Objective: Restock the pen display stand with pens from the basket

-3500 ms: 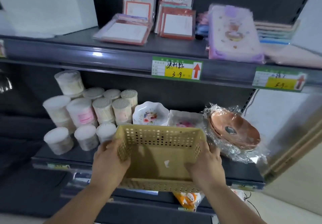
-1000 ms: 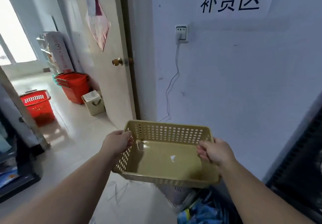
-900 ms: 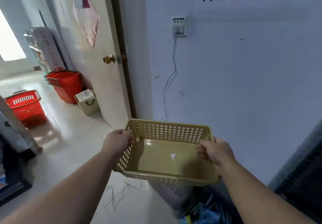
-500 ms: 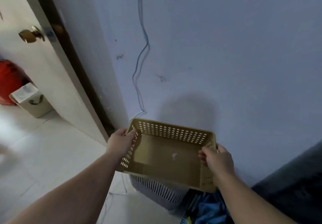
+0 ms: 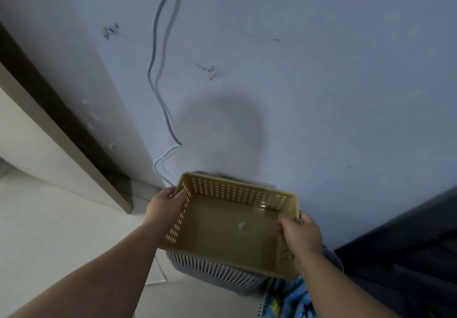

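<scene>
I see a pale blue wall (image 5: 321, 70) and a light floor (image 5: 61, 243). I hold the tan basket (image 5: 222, 243) up in front of that wall, my left hand (image 5: 165, 205) gripping its left side and my right hand (image 5: 300, 235) gripping its right side, and a tiny white scrap (image 5: 241, 225) lies on its bottom. Just under it sits a grey basket (image 5: 212, 270) with slits, blue packs (image 5: 289, 300) lie near my right arm, a cord (image 5: 154, 70) runs down the wall, and a dark shelf (image 5: 408, 256) stands on the right.
</scene>
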